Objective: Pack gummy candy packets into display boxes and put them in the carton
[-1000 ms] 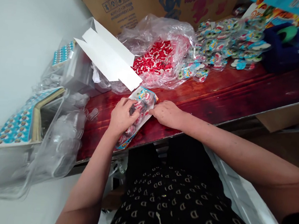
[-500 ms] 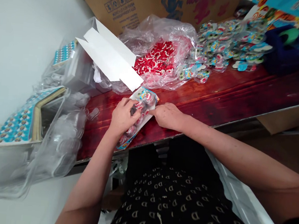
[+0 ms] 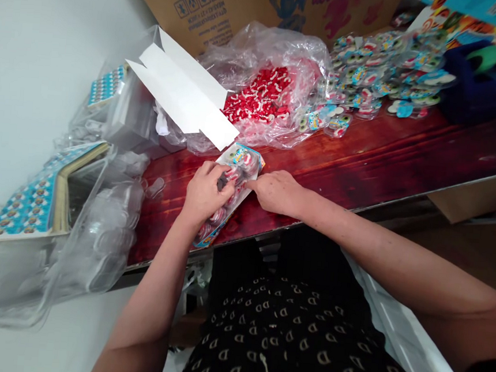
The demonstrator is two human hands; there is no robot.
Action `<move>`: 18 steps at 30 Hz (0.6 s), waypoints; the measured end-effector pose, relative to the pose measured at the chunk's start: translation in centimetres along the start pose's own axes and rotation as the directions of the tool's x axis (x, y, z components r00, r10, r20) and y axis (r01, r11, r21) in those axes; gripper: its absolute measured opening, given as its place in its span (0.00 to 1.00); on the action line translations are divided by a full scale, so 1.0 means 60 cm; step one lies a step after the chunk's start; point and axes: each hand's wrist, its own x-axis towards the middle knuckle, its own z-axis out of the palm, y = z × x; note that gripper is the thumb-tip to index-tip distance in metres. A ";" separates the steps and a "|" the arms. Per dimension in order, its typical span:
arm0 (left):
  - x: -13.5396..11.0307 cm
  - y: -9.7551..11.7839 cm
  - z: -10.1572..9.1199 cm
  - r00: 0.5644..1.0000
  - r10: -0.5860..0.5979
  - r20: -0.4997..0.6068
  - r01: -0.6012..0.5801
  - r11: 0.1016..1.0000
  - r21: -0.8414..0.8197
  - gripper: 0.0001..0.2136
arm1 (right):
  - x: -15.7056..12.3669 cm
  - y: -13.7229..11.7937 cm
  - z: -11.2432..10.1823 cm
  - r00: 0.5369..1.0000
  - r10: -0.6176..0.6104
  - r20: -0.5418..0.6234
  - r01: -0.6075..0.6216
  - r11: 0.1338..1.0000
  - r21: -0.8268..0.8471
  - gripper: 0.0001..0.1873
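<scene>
A narrow display box [image 3: 243, 195] lies slantwise at the table's front edge. Inside it stand several clear plastic packs [image 3: 218, 216] with red and white pieces. My left hand [image 3: 205, 194] reaches over the box from the left, its fingers and thumb bent around packs near the middle of the row; the fingertips are partly hidden. On the other side, my right hand [image 3: 277, 192] is curled, with its thumb and forefinger pinched at the box's right wall.
Behind the box, a white folded carton [image 3: 187, 91] stands beside an open clear bag [image 3: 314, 50] of red and white pieces [image 3: 260, 94]. Filled packs [image 3: 366, 75] are heaped right, near a dark blue tape dispenser [image 3: 469, 84]. Clear plastic shells [image 3: 112, 226] and printed cards [image 3: 33, 205] lie left.
Both hands stay at the box in nearly the same pose. Only a slight shift of the whole view shows.
</scene>
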 end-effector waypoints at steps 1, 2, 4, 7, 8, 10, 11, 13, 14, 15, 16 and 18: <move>0.000 0.000 0.000 1.000 0.003 0.002 -0.003 1.000 0.003 0.15 | -0.002 0.000 0.001 1.000 -0.004 -0.007 0.004 1.000 -0.002 0.21; 0.000 0.000 -0.001 1.000 0.004 0.003 -0.004 1.000 0.005 0.15 | -0.004 0.000 0.003 1.000 -0.004 -0.012 0.004 1.000 -0.004 0.22; 0.000 0.000 0.000 1.000 0.003 0.002 -0.003 1.000 0.007 0.15 | -0.007 0.001 0.006 1.000 -0.002 -0.019 0.002 1.000 -0.011 0.22; -0.001 -0.003 0.001 1.000 0.003 -0.006 -0.002 1.000 0.006 0.15 | -0.008 0.002 0.009 1.000 0.006 -0.020 -0.007 1.000 -0.025 0.21; -0.001 -0.004 0.002 1.000 0.003 -0.009 -0.003 1.000 0.007 0.15 | -0.008 0.002 0.010 1.000 0.003 -0.018 -0.004 1.000 -0.028 0.21; 0.000 -0.005 0.003 1.000 0.003 -0.013 -0.003 1.000 0.010 0.15 | -0.005 0.002 0.010 1.000 -0.006 -0.018 0.006 0.999 -0.033 0.21; 0.000 -0.005 0.003 1.000 0.002 -0.013 -0.002 1.000 0.011 0.15 | -0.003 0.002 0.010 1.000 -0.009 -0.019 0.009 0.999 -0.034 0.20; 0.000 -0.004 0.002 1.000 -0.002 -0.009 0.002 1.000 0.015 0.15 | 0.000 0.001 0.008 1.000 -0.006 -0.022 0.005 0.999 -0.034 0.20; 0.000 -0.003 0.002 1.000 -0.004 -0.005 0.004 1.000 0.016 0.15 | 0.002 0.000 0.008 1.000 0.000 -0.020 -0.001 0.999 -0.033 0.19; 0.001 -0.003 0.002 1.000 -0.005 -0.002 0.005 1.000 0.016 0.15 | 0.003 -0.001 0.007 1.000 0.007 -0.014 -0.007 0.999 -0.032 0.19; 0.001 -0.002 0.001 1.000 -0.006 0.001 0.006 1.000 0.016 0.15 | 0.004 -0.002 0.007 1.000 0.011 -0.007 -0.011 0.999 -0.031 0.19; 0.001 -0.002 0.001 1.000 -0.009 0.006 0.009 1.000 0.017 0.15 | 0.005 -0.004 0.006 1.000 0.019 0.014 -0.018 0.999 -0.029 0.20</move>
